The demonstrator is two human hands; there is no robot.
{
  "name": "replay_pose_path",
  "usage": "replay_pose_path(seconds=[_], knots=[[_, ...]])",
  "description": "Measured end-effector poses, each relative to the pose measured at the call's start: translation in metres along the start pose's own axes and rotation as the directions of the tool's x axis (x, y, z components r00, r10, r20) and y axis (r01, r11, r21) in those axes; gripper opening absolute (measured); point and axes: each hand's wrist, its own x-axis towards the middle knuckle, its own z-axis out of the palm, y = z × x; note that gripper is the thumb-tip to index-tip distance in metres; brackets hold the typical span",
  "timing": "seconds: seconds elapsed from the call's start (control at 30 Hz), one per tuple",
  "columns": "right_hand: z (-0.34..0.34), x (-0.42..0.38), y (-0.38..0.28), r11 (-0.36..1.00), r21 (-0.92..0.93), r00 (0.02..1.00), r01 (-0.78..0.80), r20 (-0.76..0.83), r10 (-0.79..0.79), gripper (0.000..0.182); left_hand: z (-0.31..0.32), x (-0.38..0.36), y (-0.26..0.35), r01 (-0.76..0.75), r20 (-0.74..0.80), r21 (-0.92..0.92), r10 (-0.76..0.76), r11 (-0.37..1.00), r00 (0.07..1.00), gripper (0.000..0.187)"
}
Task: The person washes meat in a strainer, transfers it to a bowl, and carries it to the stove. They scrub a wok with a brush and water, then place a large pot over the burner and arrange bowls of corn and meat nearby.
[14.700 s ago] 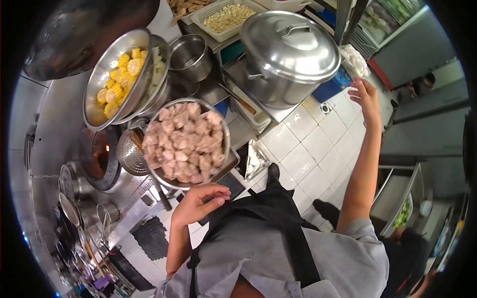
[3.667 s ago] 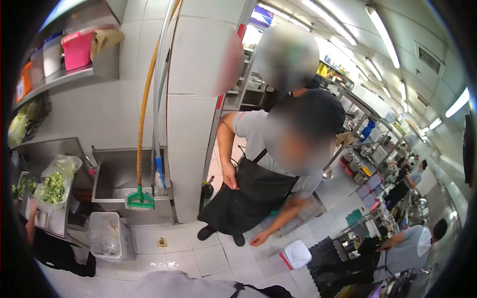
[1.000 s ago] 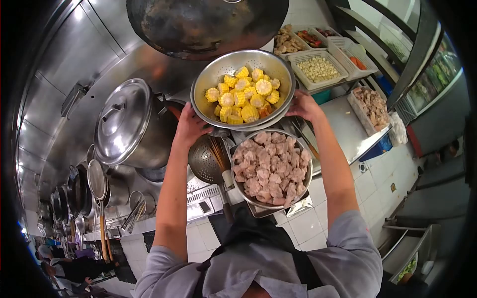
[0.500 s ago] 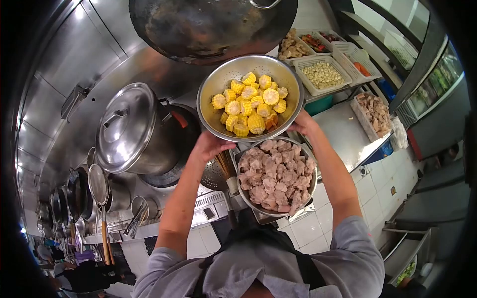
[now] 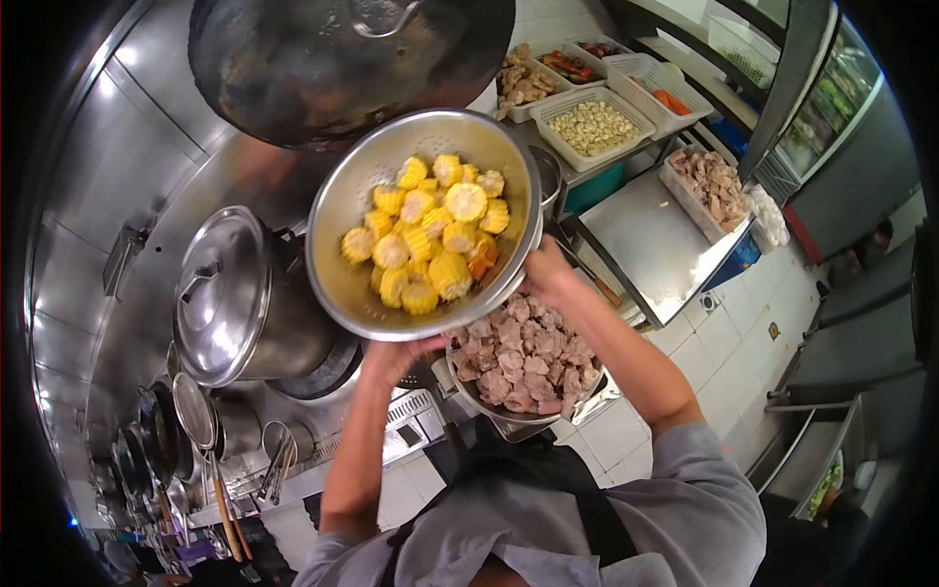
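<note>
A metal colander (image 5: 328, 264) full of yellow corn pieces (image 5: 416, 235) is lifted in front of me, tilted a little. My left hand (image 5: 396, 360) grips it at its near lower edge, the fingers partly hidden beneath. At the right side, my right hand (image 5: 546, 272) is closed on the rim and outer wall. A few orange pieces (image 5: 482, 256) lie among the corn. Below the colander and closer to me stands a bowl of pale meat chunks (image 5: 528, 357), its far part covered by the colander.
A big wok (image 5: 342, 73) is beyond the colander. To the left stands a lidded stockpot (image 5: 225, 293), with strainers (image 5: 196, 411) and pans nearby. Baskets of garlic cloves (image 5: 595, 127), ginger (image 5: 525, 78) and peppers sit at the back right, beside a steel counter (image 5: 636, 245) and a meat tray (image 5: 709, 186).
The colander has moved to the left, closer to the camera, and tilted, with both hands still on it. The camera view has also turned slightly.
</note>
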Motion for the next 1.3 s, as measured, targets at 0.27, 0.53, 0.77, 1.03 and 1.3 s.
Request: replay_pose_path(seconds=[0.27,0.53,0.77,1.03,1.3], knots=[[-0.017,-0.038,0.004,0.988,-0.148,0.922,-0.049,0.373,0.101,0.063,-0.037,-0.120,-0.056,-0.303,-0.443,-0.111,0.226,0.946,0.868,0.054],[-0.063,0.146,0.039,0.945,-0.256,0.970,-0.203,0.079,0.230,0.049,-0.047,-0.216,-0.075,-0.283,-0.684,-0.309,-0.006,0.908,0.729,0.049],[-0.021,0.152,0.027,0.980,-0.177,0.996,-0.093,-0.021,0.090,0.039,-0.080,-0.250,-0.120,-0.335,-0.772,-0.245,0.026,0.910,0.635,0.046],[-0.130,0.081,-0.073,0.992,-0.014,0.990,0.123,-0.068,-0.124,0.021,-0.042,-0.214,-0.076,-0.257,-0.683,-0.226,0.035,0.939,0.729,0.050],[-0.294,-0.022,-0.074,0.976,-0.131,0.863,0.172,-0.459,-0.213,0.035,0.046,-0.060,-0.040,-0.062,-0.192,-0.244,0.015,0.968,0.981,0.050]])
